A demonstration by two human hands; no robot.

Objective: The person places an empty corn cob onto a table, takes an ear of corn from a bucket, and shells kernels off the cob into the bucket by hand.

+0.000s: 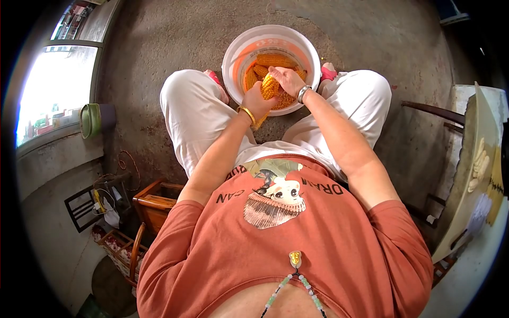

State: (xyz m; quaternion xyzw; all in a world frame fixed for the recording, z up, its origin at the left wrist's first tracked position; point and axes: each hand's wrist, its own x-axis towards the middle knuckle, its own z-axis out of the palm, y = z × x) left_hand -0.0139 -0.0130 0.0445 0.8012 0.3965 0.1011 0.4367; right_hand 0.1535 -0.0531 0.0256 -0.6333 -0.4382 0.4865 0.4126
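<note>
Between my knees stands a round white bucket (233,69) with an orange band inside. Whole yellow corn cobs (275,59) and loose kernels (285,99) lie in it. My left hand (257,100), with a yellow bangle at the wrist, is wrapped round a corn cob (270,86) over the bucket's near side; the cob's lower end shows below the hand. My right hand (289,81), with a silver band at the wrist, presses its thumb and fingers against the upper part of the same cob.
A wooden stool (154,204) and a wooden-framed basket (123,249) are at the lower left. Green and grey bins (91,121) stand by the window. At the right is a table (469,164) with things on it. Concrete floor (169,37) surrounds the bucket.
</note>
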